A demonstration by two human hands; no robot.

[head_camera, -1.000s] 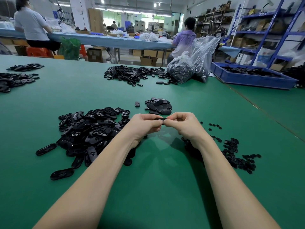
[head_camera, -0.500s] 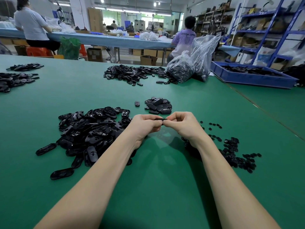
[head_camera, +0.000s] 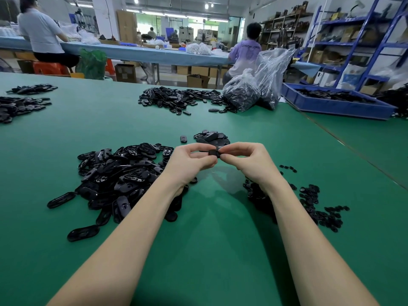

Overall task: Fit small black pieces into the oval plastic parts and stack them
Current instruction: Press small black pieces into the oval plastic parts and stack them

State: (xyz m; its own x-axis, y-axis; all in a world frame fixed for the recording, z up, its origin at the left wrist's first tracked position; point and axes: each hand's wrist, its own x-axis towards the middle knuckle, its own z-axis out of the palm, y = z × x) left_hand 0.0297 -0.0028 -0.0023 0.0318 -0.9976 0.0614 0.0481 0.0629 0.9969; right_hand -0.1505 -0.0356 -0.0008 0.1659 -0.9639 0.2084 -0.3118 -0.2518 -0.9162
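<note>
Two bare hands meet above the green felt-covered table (head_camera: 209,250), and between them we see one black oval plastic part (head_camera: 213,153) held clear of the surface. Our left hand (head_camera: 189,162) pinches one end with curled thumb and fingers, and our right hand (head_camera: 247,160) pinches the other end, its fingertips (head_camera: 223,156) pressing where a small black piece would seat; whether the insert is already home we cannot tell, since the fingers cover it. To the left lies a large loose heap of unfitted black oval parts (head_camera: 117,175), and to the right a scatter of small black ring-like pieces (head_camera: 315,208), both still plentiful. Just beyond the hands sits a small cluster of finished oval parts (head_camera: 212,136), with one stray oval part (head_camera: 183,139) beside it. We judge the task to be at an early stage: few units appear completed, and most of the stock remains to be fitted and stacked. Farther off stand another pile of black parts (head_camera: 178,100), clear plastic bags (head_camera: 260,85) and a blue plastic tray (head_camera: 335,104).
</note>
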